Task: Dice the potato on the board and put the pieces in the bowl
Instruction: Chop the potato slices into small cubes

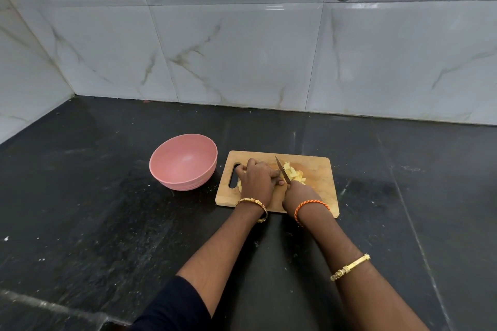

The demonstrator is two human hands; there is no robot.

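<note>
Black stone counter under white marbled tiles: that is where we stand, with our wooden board (317,185) near the middle and the pink bowl (183,161) just beside it at nine o'clock, nothing showing inside it.

Our left hand (256,180) lies curled over the uncut part of the potato (239,186), fingers bent down on it and pinning it to the board; only a pale sliver of it shows at the hand's near left edge. Our right hand (297,193) is wrapped around the handle of the knife (282,169), whose blade runs from the fist toward eleven o'clock, its tip raised over the board. The diced pieces (294,173) lie heaped on the board at three o'clock of the blade.

So the knife stands between the two: uncut potato to its nine o'clock under the left fingertips, finished dice to its three o'clock. We judge the next cut must fall close beside those fingertips, so they want tucking back. The bowl lies beyond the left hand, the nearer one for carrying pieces over.
</note>
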